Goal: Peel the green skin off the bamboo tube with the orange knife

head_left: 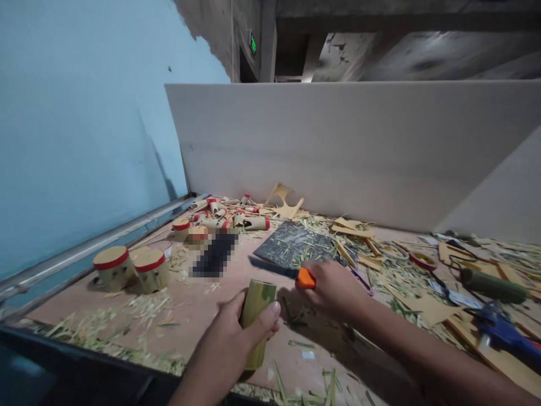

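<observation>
A short piece of green bamboo (pixel 261 292) stands tilted in my left hand (pixel 228 338), with the thumb pressed across its front. My right hand (pixel 332 286) is wrapped around the orange handle of a knife (pixel 273 266). The dark blade points left, beyond the top of the bamboo and apart from it. Behind the blade lies a black mat (pixel 291 239) strewn with green shavings. The palm side of my right hand is hidden.
Small bamboo drums with red bands (pixel 112 265) stand at the left. Several red-ended bamboo pieces (pixel 256 223) lie at the back. On the right are a blue glue gun (pixel 502 332), a green bamboo length (pixel 492 285) and yellow scraps. A white partition (pixel 338 152) closes off the back.
</observation>
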`<state>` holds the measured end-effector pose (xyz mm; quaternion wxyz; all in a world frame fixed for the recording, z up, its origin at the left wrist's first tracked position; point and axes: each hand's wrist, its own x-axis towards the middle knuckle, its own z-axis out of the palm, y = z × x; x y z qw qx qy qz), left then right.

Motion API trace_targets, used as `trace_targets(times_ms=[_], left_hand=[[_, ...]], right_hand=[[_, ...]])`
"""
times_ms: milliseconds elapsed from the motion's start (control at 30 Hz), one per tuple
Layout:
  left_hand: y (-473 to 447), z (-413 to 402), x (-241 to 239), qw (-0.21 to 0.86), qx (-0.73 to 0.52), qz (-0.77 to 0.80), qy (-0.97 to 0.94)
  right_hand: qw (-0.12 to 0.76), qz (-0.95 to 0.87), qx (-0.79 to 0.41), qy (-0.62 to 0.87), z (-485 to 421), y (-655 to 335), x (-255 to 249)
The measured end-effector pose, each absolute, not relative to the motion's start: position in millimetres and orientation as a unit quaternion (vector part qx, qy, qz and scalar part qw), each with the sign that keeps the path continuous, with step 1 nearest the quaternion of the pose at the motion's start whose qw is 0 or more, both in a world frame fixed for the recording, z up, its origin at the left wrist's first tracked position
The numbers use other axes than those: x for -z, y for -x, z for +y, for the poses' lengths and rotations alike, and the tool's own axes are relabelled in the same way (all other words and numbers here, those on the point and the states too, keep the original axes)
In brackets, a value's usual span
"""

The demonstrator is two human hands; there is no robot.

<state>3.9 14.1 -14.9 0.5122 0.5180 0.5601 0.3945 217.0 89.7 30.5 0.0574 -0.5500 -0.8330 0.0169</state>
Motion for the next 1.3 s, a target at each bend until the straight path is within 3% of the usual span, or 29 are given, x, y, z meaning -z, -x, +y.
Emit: trace_targets(times_ms=[133, 467, 633, 833, 1067, 1300], left_hand=[[-3.1, 12.7, 14.5, 0.520, -0.362, 0.585, -0.506], [-12.1, 6.7, 1.8, 0.409, -0.309, 0.655, -0.556], [-17.2, 6.6, 4.6, 0.436, -0.345, 0.623, -0.549], [-9.1, 13.4, 10.7, 0.496, -0.367, 0.591, -0.520], [-8.2, 12.3, 11.8, 0.443, -0.393, 0.602, -0.536], [-18.9, 10.5, 8.2, 0.362, -0.393, 0.654, -0.535]], right_hand=[[0.036, -0.859, -0.019, 0.510, 77.4, -209.2, -27.7], [0.014, -0.844, -0.039, 0.535, 65.9, -192.2, -25.9], [0.038, -0.758, 0.012, 0.651, 107.9, -217.5, -40.0], [0.064, -0.805, 0.001, 0.590, 106.5, -220.9, -33.5], [0.039, -0.861, -0.050, 0.505, 73.5, -209.1, -26.9], [0.011, -0.842, -0.040, 0.538, 57.5, -194.4, -23.2]])
